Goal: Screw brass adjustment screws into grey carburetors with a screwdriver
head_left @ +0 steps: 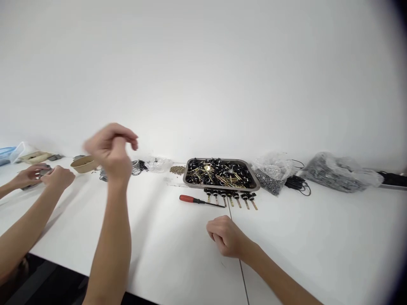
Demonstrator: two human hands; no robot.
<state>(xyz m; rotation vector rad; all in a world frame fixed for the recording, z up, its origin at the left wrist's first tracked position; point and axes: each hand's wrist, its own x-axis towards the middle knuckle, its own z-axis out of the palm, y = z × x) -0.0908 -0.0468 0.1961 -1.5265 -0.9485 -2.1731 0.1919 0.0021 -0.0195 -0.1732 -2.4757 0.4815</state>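
My left hand [112,148] is raised above the table at the left of centre and slightly blurred. Its fingers curl inward, and whatever they may hold does not show. Low over the table at centre right, my right hand [227,237] is closed in a fist that hides its inside. Just beyond it lies a screwdriver [190,199] with a red handle and dark shaft. Several black parts with brass-coloured stems [238,198] stand in a row beside its tip. Behind them, a metal tray [222,187] is heaped with similar black and brass pieces.
Small brass pieces [177,170] lie left of the tray. Plastic bags of small grey parts [270,180] and dark parts [333,173], with black cords [297,183] between, lie right. Another person's hands [59,178] work at far left near a tan bowl [85,165]. A wall rises behind.
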